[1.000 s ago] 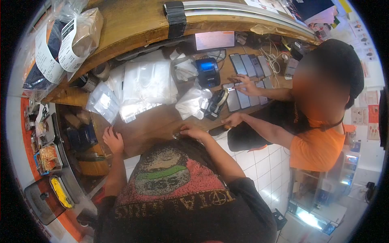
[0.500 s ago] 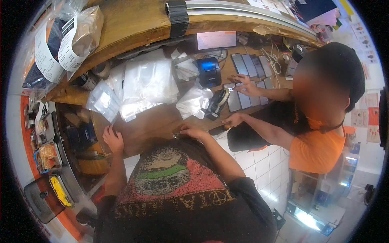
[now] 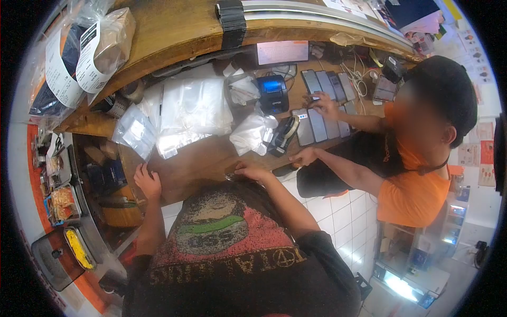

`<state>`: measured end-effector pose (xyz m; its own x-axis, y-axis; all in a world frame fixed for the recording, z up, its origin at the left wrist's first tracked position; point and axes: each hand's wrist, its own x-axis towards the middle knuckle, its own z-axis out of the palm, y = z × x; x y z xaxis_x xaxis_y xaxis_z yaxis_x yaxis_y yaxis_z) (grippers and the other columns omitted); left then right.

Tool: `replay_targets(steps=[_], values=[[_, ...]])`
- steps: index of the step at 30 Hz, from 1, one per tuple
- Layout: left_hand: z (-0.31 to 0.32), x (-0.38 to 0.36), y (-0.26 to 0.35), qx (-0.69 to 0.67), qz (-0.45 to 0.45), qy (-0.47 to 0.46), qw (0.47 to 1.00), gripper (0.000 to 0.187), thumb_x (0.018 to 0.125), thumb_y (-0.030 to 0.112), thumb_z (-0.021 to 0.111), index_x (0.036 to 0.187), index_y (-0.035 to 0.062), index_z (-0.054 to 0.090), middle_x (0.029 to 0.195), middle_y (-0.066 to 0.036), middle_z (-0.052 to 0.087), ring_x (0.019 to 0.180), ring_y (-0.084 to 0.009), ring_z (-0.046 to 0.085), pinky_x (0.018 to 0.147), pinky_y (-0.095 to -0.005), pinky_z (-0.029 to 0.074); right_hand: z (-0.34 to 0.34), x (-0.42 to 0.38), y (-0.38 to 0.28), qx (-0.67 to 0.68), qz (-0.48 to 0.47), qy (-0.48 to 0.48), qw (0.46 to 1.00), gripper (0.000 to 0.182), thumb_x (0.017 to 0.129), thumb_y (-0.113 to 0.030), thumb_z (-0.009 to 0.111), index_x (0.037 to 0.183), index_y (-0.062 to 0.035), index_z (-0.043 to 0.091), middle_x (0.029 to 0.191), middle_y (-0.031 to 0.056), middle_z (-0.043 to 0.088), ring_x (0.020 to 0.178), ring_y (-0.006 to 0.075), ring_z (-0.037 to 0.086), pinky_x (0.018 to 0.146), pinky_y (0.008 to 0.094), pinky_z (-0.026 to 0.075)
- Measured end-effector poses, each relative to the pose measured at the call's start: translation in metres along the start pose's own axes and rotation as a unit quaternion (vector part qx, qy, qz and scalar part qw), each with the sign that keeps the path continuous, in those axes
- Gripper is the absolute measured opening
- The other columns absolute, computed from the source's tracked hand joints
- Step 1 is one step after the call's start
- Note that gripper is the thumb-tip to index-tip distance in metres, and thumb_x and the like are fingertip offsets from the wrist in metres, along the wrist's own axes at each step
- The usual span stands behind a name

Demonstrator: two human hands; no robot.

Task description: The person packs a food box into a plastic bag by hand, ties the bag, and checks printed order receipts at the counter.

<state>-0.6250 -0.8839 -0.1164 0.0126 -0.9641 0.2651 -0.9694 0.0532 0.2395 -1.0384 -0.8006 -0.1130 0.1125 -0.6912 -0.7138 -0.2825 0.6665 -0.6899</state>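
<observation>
My left hand (image 3: pixel 148 182) rests at the near left edge of the wooden desk (image 3: pixel 198 169), fingers slightly apart and holding nothing visible. Close to my shirt, my right hand (image 3: pixel 250 171) lies on the desk edge with its fingers curled together. By its fingertips is a small shiny piece (image 3: pixel 230 177), too small to name. Beyond my hands lie a stack of clear plastic bags (image 3: pixel 193 108), a smaller clear packet (image 3: pixel 135 133) and a crumpled pile of plastic (image 3: pixel 252 132). A black tape dispenser (image 3: pixel 284 136) stands right of that pile.
A co-worker in an orange shirt (image 3: pixel 412 198) sits at right, one hand (image 3: pixel 323 107) over several phones (image 3: pixel 317 127), the other (image 3: pixel 304 157) by the desk edge. A label printer (image 3: pixel 273 95) and lit screen (image 3: pixel 282 53) stand behind. A wooden shelf (image 3: pixel 174 31) overhangs the desk.
The co-worker's far hand has shifted slightly over the phones, uncovering one phone's top, and their head has turned a little. My hands have stayed nearly still.
</observation>
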Motion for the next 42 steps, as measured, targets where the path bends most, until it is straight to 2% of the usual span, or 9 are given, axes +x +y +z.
replay_targets(steps=[2,12,18,21,23,27,33,38,42], values=[[-0.002,0.000,0.001,-0.007,0.011,0.007,1.000,0.043,0.082,0.016,0.053,0.124,0.0057,0.053,0.131,-0.015,0.047,0.118,-0.0370,0.041,0.100,-0.0489,0.033,0.000,-0.003,-0.004,0.016,0.030,-0.008,0.999,0.034,0.080,-0.030,0.072,0.103,-0.0053,0.067,0.104,0.0113,0.065,0.099,0.0227,0.057,0.088,0.0335,0.044],[-0.002,0.001,0.001,-0.010,0.009,0.008,1.000,0.044,0.082,0.015,0.054,0.124,0.0046,0.053,0.131,-0.016,0.047,0.117,-0.0382,0.042,0.100,-0.0497,0.032,0.000,-0.001,-0.001,0.022,-0.002,-0.001,1.000,0.032,0.082,-0.026,0.070,0.104,-0.0043,0.067,0.106,0.0110,0.066,0.098,0.0222,0.058,0.088,0.0337,0.044],[0.001,0.001,-0.005,-0.017,0.015,0.006,1.000,0.045,0.081,0.015,0.055,0.125,0.0046,0.052,0.131,-0.017,0.046,0.119,-0.0387,0.041,0.101,-0.0505,0.032,0.004,0.010,0.015,0.034,-0.068,0.020,0.997,0.025,0.082,-0.024,0.070,0.096,-0.0037,0.070,0.093,0.0098,0.069,0.085,0.0201,0.061,0.080,0.0332,0.047],[0.000,0.001,-0.003,-0.027,0.009,-0.004,1.000,0.045,0.081,0.015,0.056,0.125,0.0054,0.052,0.132,-0.017,0.046,0.120,-0.0387,0.040,0.102,-0.0506,0.032,0.000,-0.006,-0.007,0.026,-0.044,-0.004,0.999,0.025,0.083,-0.024,0.069,0.099,-0.0048,0.072,0.092,0.0091,0.070,0.083,0.0194,0.062,0.078,0.0331,0.048],[0.002,-0.001,-0.005,-0.016,0.000,0.001,1.000,0.045,0.081,0.015,0.056,0.125,0.0061,0.053,0.132,-0.016,0.046,0.120,-0.0383,0.040,0.102,-0.0504,0.031,-0.001,-0.010,-0.014,-0.019,0.022,0.002,1.000,0.018,0.083,-0.021,0.069,0.091,-0.0048,0.072,0.086,0.0048,0.069,0.081,0.0157,0.060,0.076,0.0303,0.046],[-0.002,0.000,-0.003,-0.018,0.006,-0.001,1.000,0.045,0.081,0.015,0.056,0.125,0.0063,0.053,0.132,-0.016,0.046,0.120,-0.0380,0.040,0.102,-0.0504,0.031,-0.002,-0.027,-0.037,0.035,0.006,-0.004,0.999,0.018,0.082,-0.021,0.069,0.086,-0.0038,0.073,0.083,0.0056,0.069,0.079,0.0154,0.060,0.075,0.0306,0.046],[-0.003,0.001,-0.002,-0.017,0.003,-0.007,1.000,0.044,0.082,0.016,0.055,0.125,0.0054,0.053,0.132,-0.016,0.046,0.121,-0.0377,0.040,0.102,-0.0501,0.031,0.003,-0.008,-0.010,-0.007,-0.043,0.016,0.999,0.023,0.082,-0.022,0.069,0.095,-0.0027,0.071,0.086,0.0065,0.070,0.079,0.0158,0.061,0.073,0.0314,0.047],[-0.004,0.001,-0.001,-0.027,0.005,0.005,1.000,0.043,0.082,0.016,0.055,0.124,0.0050,0.053,0.131,-0.016,0.046,0.120,-0.0376,0.040,0.102,-0.0501,0.031,0.018,0.082,0.103,-0.026,-0.022,0.020,0.999,0.027,0.084,-0.026,0.068,0.099,-0.0034,0.071,0.092,0.0070,0.070,0.082,0.0164,0.061,0.076,0.0328,0.047],[-0.003,-0.001,-0.002,-0.026,0.003,0.006,1.000,0.043,0.081,0.016,0.055,0.123,0.0052,0.053,0.131,-0.016,0.046,0.121,-0.0376,0.040,0.103,-0.0499,0.031,0.004,0.019,0.025,-0.052,-0.060,0.000,0.997,0.028,0.085,-0.028,0.066,0.098,-0.0031,0.070,0.090,0.0066,0.070,0.081,0.0165,0.061,0.076,0.0335,0.047]])
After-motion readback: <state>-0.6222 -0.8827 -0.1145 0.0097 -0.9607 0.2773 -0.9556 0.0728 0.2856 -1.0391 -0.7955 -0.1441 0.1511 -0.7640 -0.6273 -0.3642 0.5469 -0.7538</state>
